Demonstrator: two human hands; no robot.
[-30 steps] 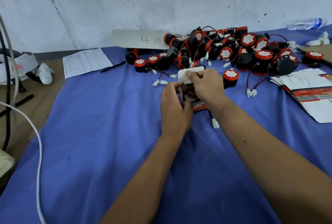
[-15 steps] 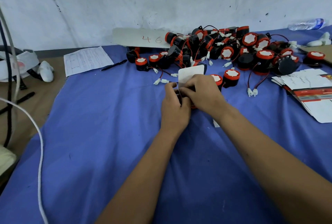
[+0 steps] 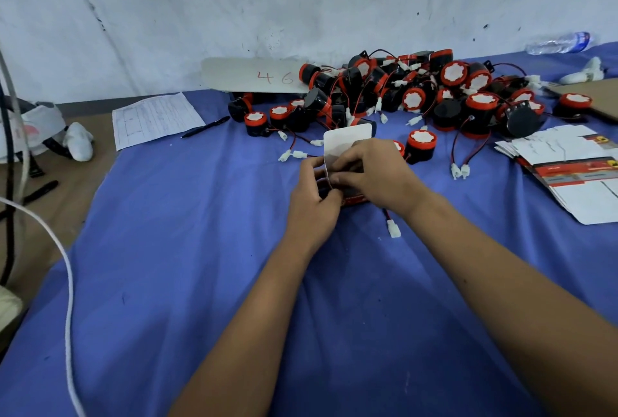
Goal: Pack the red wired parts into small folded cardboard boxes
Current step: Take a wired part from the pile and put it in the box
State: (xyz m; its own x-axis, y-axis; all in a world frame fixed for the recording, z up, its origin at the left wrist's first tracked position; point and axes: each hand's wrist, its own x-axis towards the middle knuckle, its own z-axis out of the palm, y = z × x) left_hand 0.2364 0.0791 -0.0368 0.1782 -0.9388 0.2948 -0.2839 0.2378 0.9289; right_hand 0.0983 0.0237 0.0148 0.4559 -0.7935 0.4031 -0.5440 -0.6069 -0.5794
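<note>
Both hands meet over the middle of the blue-covered counter (image 3: 167, 249), working on one small cardboard box (image 3: 347, 139). The left hand (image 3: 314, 199) has its fingers curled round the box's near left side, thumb pressed against the card. The right hand (image 3: 378, 172) comes in from the other side, its fingers bent and pinching the box's front edge just below the white flap, which stands upright and open above both hands. A strip of the box's red printed side shows under the right palm. A red-and-black wire runs out from beneath the right wrist and ends in a white connector (image 3: 394, 228) lying on the cloth just beside the forearm; whether the part itself is already inside the box I cannot tell, the hands cover it.

Behind the hands, against the wall, sits the heap of red wired parts (image 3: 418, 95), round black bodies with red caps, wires tangled among them. One loose part (image 3: 422, 145) stands apart, just right of the right hand. At the right edge lies a stack of flat box blanks (image 3: 568, 166). Far left are a printed sheet (image 3: 153, 119) and a black pen (image 3: 205, 127).
</note>
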